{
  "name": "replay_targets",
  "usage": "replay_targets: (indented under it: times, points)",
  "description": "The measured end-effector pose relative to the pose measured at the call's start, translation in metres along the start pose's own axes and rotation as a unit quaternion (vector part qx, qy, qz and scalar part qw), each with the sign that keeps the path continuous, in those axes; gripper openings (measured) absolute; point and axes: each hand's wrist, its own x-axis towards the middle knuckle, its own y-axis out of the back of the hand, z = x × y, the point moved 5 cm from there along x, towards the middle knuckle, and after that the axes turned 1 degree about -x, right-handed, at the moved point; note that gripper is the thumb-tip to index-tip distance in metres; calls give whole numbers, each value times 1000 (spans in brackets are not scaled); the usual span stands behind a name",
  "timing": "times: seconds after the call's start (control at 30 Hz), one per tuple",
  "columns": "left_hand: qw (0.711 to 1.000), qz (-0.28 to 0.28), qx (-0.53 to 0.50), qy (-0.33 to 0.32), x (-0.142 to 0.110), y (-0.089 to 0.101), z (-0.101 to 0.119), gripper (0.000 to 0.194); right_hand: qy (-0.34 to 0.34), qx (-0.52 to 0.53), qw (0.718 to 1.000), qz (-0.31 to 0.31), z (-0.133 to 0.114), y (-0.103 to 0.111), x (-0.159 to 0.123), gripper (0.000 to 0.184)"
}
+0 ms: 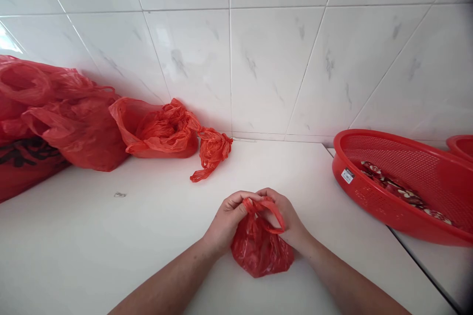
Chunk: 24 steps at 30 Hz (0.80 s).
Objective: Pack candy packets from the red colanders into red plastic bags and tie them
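A small red plastic bag (260, 253) with something inside rests on the white table in front of me, its top gathered. My left hand (227, 219) pinches the gathered neck between thumb and fingers. On the other side my right hand (288, 216) is closed around the bag's top, with one handle loop lying over it; several of its fingers are hidden behind the plastic. What the bag contains does not show clearly.
A red mesh basket (345, 197) with patterned items inside stands at the right. Along the tiled wall (273, 59) lie a crumpled red bag (213, 150), an open red bag (158, 150) holding bunched bags, and larger full red bags (84, 133). A small clear scrap (119, 195) lies on the table (111, 246).
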Motion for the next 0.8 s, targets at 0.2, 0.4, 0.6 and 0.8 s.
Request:
replay_targets:
  times: [0.2, 0.4, 0.6, 0.8]
  points:
    - [997, -52, 59, -18, -1, -6, 2, 15, 23, 40, 999, -1, -6, 0, -2, 6]
    - [998, -44, 46, -10, 3, 4, -1, 15, -89, 233, 966, -64, 0, -9, 1, 20]
    - [998, 5, 47, -30, 6, 17, 5, 16, -122, 397, 906, -82, 8, 1, 6, 36]
    - [998, 23, 43, -37, 8, 23, 8, 16, -95, 385, 913, -100, 7, 9, 7, 35]
